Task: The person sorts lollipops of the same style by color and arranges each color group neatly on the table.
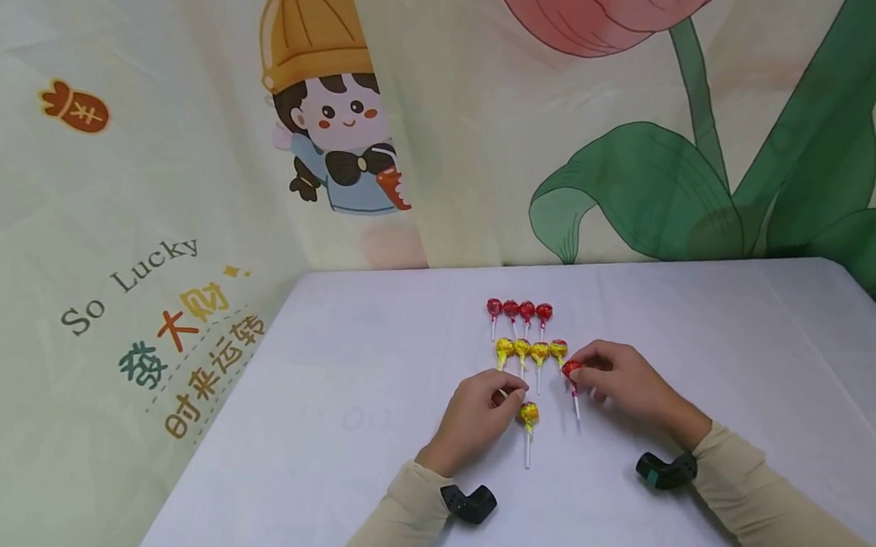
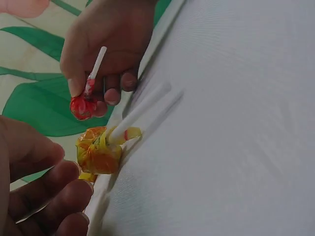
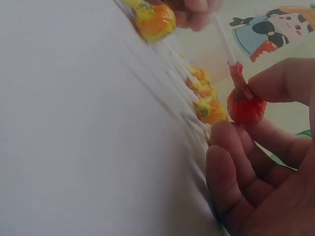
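Observation:
My right hand (image 1: 621, 382) pinches a red-wrapped lollipop (image 3: 246, 105) by its candy head between thumb and fingers, its white stick pointing toward me. My left hand (image 1: 479, 412) is beside a single yellow lollipop (image 1: 528, 413). In the left wrist view its fingers are loosely bent, the fingertips (image 2: 71, 169) right at the yellow wrapper without closing round it. That lollipop's white stick (image 1: 528, 452) points toward me along the table. Beyond the hands lies a row of several yellow lollipops (image 1: 539, 353), its right end near the red one I hold.
Farther back, a row of several red lollipops (image 1: 528, 310) lies on the white-covered table (image 1: 375, 336), sticks toward me. A patterned cloth backdrop (image 1: 460, 142) stands behind the table. Each wrist wears a black camera device (image 1: 468, 504).

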Tool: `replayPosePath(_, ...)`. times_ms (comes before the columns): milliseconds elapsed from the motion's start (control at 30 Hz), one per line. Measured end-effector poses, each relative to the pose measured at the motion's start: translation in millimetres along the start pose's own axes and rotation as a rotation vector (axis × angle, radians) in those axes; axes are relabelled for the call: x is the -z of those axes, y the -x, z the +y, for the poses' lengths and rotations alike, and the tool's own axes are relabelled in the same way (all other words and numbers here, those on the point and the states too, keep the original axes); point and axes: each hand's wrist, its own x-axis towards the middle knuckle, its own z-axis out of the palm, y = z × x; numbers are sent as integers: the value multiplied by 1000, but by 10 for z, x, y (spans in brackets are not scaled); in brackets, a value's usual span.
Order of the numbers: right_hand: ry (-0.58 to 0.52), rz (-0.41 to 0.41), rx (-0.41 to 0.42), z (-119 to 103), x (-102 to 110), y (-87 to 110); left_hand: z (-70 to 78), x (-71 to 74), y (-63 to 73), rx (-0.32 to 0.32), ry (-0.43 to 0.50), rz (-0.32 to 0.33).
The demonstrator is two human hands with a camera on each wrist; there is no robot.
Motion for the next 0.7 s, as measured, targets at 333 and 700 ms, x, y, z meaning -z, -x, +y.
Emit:
replayPosePath(333,-2,56,-40,52,86,-79,-41,-56,88,-89,-14,-56)
replayPosePath(700,12,69,-37,53,147,-208,-77,40,54,-168,-1,-136)
